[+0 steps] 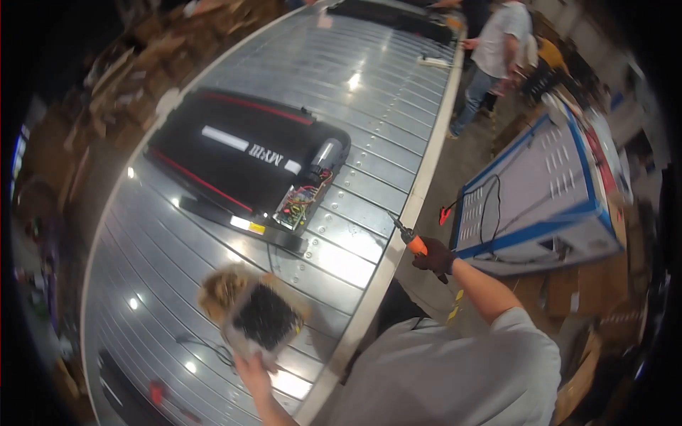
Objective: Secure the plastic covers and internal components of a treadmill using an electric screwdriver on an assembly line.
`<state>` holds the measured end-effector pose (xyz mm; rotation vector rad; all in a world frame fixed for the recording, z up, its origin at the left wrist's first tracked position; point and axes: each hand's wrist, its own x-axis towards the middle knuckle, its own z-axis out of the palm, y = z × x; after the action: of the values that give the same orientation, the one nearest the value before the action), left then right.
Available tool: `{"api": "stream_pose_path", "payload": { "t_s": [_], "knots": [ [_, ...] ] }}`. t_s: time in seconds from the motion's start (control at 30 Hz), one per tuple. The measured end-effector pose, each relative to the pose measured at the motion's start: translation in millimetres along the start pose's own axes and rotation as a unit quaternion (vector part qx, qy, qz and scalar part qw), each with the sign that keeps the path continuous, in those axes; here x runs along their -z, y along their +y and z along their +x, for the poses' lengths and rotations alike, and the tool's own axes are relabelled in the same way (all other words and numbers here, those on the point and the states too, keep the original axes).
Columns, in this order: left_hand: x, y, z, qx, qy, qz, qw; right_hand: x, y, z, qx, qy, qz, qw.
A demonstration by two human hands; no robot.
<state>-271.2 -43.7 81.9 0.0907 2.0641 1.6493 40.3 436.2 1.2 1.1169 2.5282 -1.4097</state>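
My right hand (435, 258), in a dark glove, is wrapped round an orange power screwdriver (417, 246). Its long bit points over the conveyor's pale edge. Bare and a little blurred, my left hand (257, 370) grips the near edge of a clear plastic box (253, 347) full of small dark pieces, probably screws. Partly behind that box lies a brown bag or carton (219, 290). Farther off, a black walking treadmill (213, 145) with red side stripes lies flat, its near-right end uncovered. A silver motor (327, 154) and a wired circuit board (293, 207) show there.
The metal slat conveyor (376, 131) runs away from me, with a pale side rail (426, 170). Right of it stands a grey-and-blue cabinet (533, 184) with cables. Another person (497, 50) stands at the far right. Cartons (153, 60) are piled left. A dark part (117, 387) lies near left.
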Motion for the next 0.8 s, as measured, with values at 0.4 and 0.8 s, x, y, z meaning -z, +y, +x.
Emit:
{"api": "stream_pose_path", "payload": {
  "t_s": [0.4,0.8],
  "knots": [
    [-351,84,365,0.112,0.038,0.063,0.991,112,92,253,-0.069,0.046,-0.117,0.99],
    [-408,-30,286,-0.004,0.019,-0.018,1.0,168,87,411,-0.144,0.111,-0.185,0.966]
  ]
}}
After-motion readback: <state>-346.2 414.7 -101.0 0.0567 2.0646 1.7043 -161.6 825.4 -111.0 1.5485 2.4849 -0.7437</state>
